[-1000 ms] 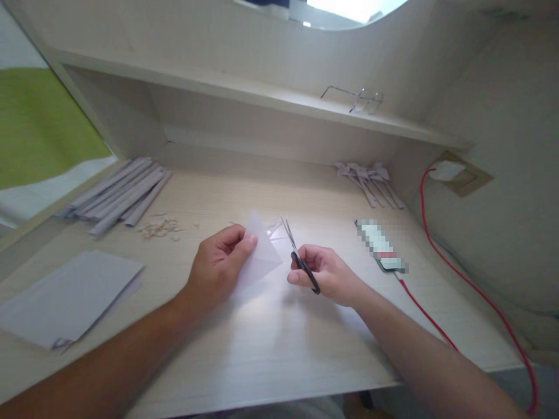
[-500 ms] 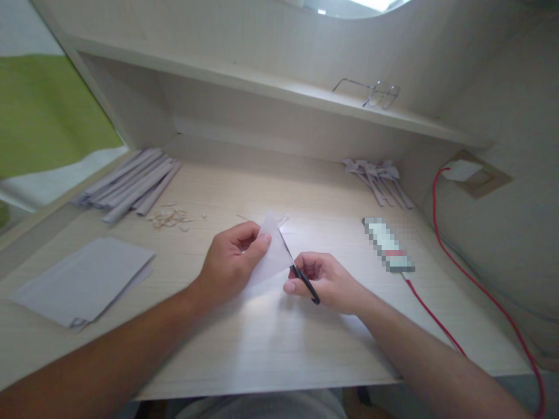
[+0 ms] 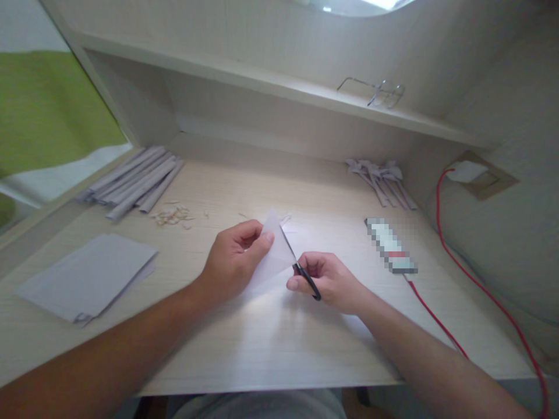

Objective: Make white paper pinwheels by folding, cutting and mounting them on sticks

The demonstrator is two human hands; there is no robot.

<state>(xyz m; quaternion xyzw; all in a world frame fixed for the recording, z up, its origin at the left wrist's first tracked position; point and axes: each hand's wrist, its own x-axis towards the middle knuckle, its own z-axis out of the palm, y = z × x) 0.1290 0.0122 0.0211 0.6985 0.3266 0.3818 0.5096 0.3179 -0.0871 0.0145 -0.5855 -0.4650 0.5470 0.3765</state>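
My left hand (image 3: 233,262) pinches a folded white sheet of paper (image 3: 273,256) that stands as a triangle above the desk (image 3: 262,337). My right hand (image 3: 327,282) is closed round the black handles of small scissors (image 3: 305,278). The blades run up along the paper's right edge and are mostly hidden against it. Both hands hover just over the middle of the desk, close together.
A stack of white sheets (image 3: 87,276) lies at the left front. Rolled paper tubes (image 3: 135,183) and small scraps (image 3: 172,216) lie at the back left. Folded paper pieces (image 3: 382,177) sit at the back right. A phone (image 3: 391,245) on a red cable (image 3: 476,285) lies right. Glasses (image 3: 375,92) rest on the shelf.
The scissors' blades, open and apart from the paper a second ago, have closed in along the paper's right edge. The head view has shifted slightly.
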